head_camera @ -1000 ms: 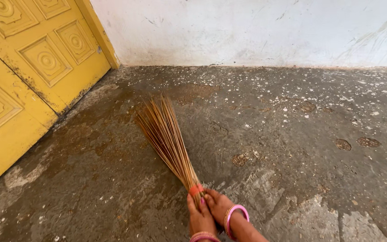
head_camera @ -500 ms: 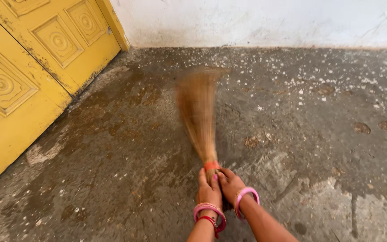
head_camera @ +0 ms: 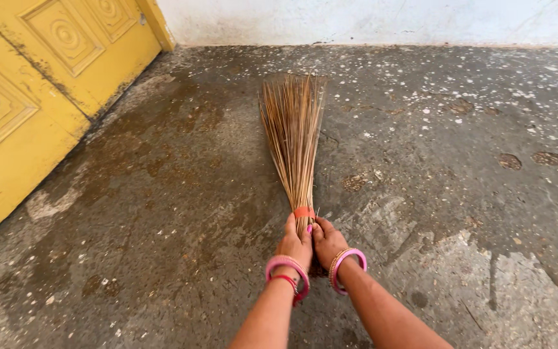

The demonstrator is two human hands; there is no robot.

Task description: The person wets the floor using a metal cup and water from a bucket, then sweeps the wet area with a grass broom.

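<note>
Both forearms come in from the bottom edge, close together. Left hand (head_camera: 294, 244) and right hand (head_camera: 329, 243) sit side by side, both clasped around the bound end of a stick broom (head_camera: 294, 139), thumbs pointing forward along the handle stub. Left wrist carries pink bangles (head_camera: 287, 266) plus a thin red one just below them; right wrist has a pink bangle (head_camera: 349, 265) edged with a thinner beaded ring. Grip point is directly behind an orange band (head_camera: 303, 212) that ties the sticks together; fingertips touch or nearly touch it. From the band the broom runs straight away from the person, sticks fanning out to a wide, roughly flat-cut tip. It lies low against the concrete floor (head_camera: 182, 213); whether the tips actually touch the surface, cannot tell for sure, though a shadow sits tight beside the right edge of the fan. Floor is rough grey-brown, with darker damp-looking staining left of the broom and a paler, patchy zone at lower right. White specks (head_camera: 434, 110) are scattered over the floor, densest to the right of and beyond the broom tip. A couple of round dark brown spots (head_camera: 510, 161) lie well to the right. At left, a yellow panelled door (head_camera: 27, 110) with carved round motifs meets the floor, its lower edge scuffed and dirty. Farthest back, a whitewashed wall (head_camera: 382, 19) runs across the top, meeting the door frame at the corner.
</note>
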